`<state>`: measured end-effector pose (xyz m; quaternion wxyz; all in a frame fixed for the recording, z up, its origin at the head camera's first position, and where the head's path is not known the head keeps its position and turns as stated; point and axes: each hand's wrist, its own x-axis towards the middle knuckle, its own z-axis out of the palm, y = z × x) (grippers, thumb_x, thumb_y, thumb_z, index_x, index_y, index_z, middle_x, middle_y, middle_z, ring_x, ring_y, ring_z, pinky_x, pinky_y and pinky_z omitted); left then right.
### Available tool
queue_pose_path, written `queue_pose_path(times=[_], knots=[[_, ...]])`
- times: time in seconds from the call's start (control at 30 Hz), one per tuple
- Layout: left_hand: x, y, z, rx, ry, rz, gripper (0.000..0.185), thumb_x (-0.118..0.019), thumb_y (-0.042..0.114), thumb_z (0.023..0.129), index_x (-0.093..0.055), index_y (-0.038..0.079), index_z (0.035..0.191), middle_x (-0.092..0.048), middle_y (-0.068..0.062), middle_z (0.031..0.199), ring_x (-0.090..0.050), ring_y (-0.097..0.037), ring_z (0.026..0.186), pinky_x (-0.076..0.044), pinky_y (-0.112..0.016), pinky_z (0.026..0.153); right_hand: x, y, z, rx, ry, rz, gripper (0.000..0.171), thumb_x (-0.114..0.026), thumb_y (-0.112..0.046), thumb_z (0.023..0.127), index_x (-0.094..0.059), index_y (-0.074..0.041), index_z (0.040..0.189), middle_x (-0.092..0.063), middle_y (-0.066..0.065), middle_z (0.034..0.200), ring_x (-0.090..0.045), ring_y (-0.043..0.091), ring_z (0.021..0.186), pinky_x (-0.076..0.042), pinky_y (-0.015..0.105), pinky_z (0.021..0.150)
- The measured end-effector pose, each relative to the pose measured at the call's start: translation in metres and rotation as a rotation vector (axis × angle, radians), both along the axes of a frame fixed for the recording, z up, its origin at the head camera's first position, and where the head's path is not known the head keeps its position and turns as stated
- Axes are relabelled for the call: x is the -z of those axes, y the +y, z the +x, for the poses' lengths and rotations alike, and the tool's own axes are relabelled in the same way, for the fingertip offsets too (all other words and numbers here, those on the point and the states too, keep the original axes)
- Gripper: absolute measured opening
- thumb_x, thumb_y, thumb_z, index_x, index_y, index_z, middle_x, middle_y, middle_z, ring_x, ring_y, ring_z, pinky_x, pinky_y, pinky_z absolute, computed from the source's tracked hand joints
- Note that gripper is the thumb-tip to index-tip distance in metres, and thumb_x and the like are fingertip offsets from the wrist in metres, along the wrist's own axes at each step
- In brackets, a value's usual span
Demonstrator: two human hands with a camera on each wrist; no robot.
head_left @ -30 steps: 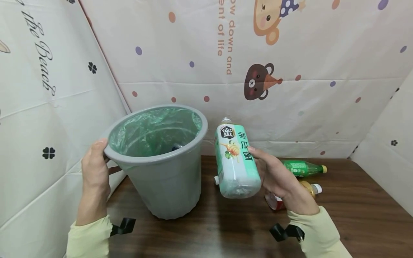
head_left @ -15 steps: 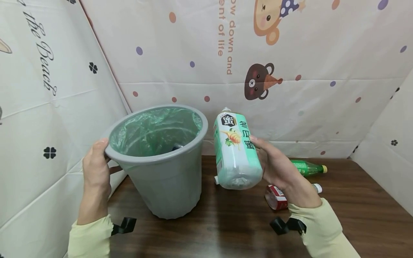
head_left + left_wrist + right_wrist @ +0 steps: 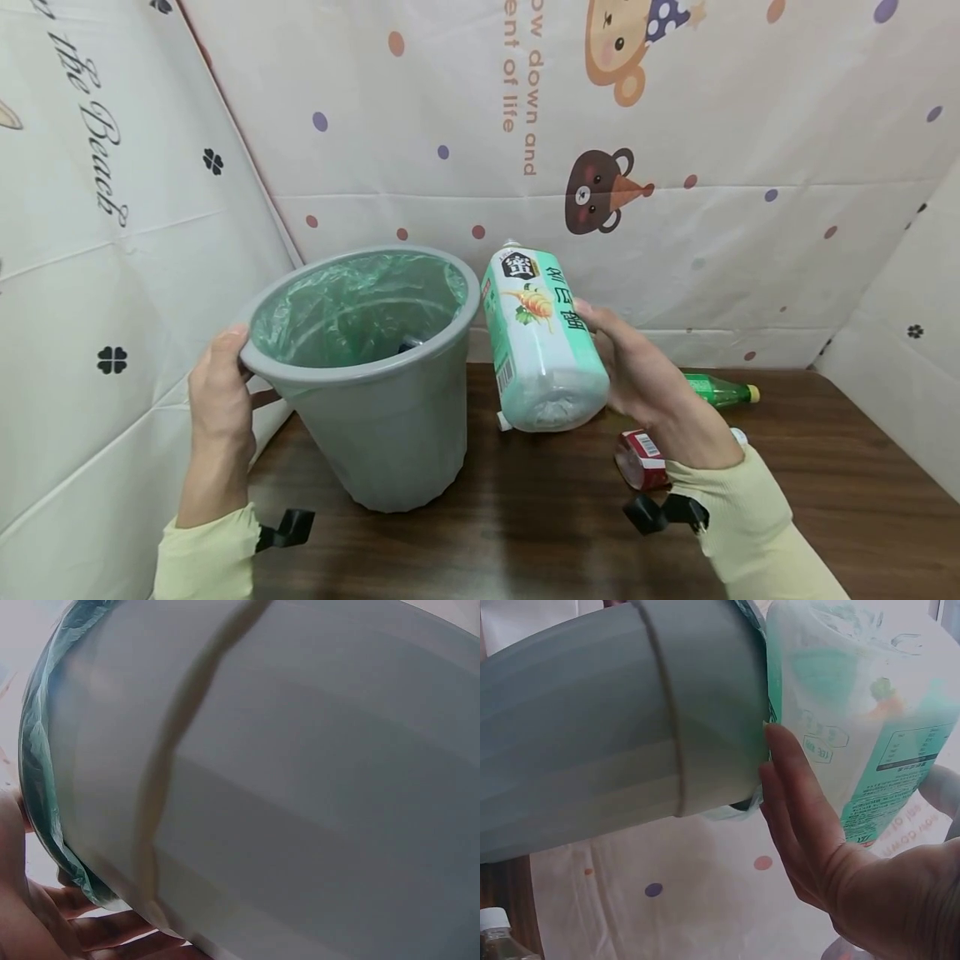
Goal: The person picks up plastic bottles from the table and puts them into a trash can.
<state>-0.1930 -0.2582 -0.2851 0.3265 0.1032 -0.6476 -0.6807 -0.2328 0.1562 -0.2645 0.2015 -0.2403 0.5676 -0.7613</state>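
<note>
At the left of the head view stands a grey trash bin [image 3: 382, 433], tilted, with a green plastic liner [image 3: 352, 312] folded around its rim. A small dark object [image 3: 409, 343] shows inside. My left hand [image 3: 220, 408] grips the rim at its left side, fingers under the lip, as the left wrist view also shows. My right hand [image 3: 651, 379] holds a big mint-and-white drink bottle [image 3: 543, 342] from its right side, above the table. The bottle leans with its neck up and away, its upper part close beside the bin's right rim.
On the brown table [image 3: 525, 533] to the right lie a green bottle [image 3: 722, 390] with a yellow cap and a red-labelled clear container [image 3: 643, 460]. A white cap [image 3: 503, 422] peeks out behind the held bottle. A printed cloth [image 3: 375, 150] hangs behind.
My right hand has raised the bottle and brought it left, toward the bin's rim. More of the red-labelled container now shows. The left hand and bin stay put.
</note>
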Motion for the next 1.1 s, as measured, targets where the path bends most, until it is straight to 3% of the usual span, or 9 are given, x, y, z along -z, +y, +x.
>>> queue_pose_path(times=[0.23,1.0,1.1], knots=[[0.000,0.000,0.001,-0.001,0.003,-0.012,0.035,-0.054,0.046,0.108,-0.073,0.019,0.119,-0.075,0.003,0.095,-0.070,-0.013,0.094,-0.060,-0.026,0.054,-0.008,-0.001,-0.002,-0.003,0.006,0.003,0.058,-0.040,-0.049,0.113,-0.028,-0.012,0.155,-0.066,0.010,0.120,-0.071,0.018,0.098,-0.062,0.040,0.085],[0.000,0.000,0.001,0.002,0.015,-0.018,0.037,-0.054,0.046,0.108,-0.074,0.018,0.120,-0.075,0.001,0.097,-0.071,-0.014,0.096,-0.060,-0.027,0.053,-0.028,-0.016,-0.006,-0.046,0.076,-0.002,0.057,-0.038,-0.047,0.114,-0.022,-0.023,0.163,-0.064,0.011,0.122,-0.070,0.019,0.096,-0.063,0.037,0.083],[0.000,0.000,0.000,0.002,0.015,-0.017,0.037,-0.054,0.047,0.108,-0.074,0.018,0.120,-0.074,0.001,0.098,-0.071,-0.014,0.096,-0.060,-0.026,0.053,-0.033,-0.020,-0.006,-0.033,0.068,0.008,0.057,-0.039,-0.048,0.113,-0.027,-0.019,0.161,-0.065,0.011,0.121,-0.071,0.020,0.097,-0.063,0.038,0.083]])
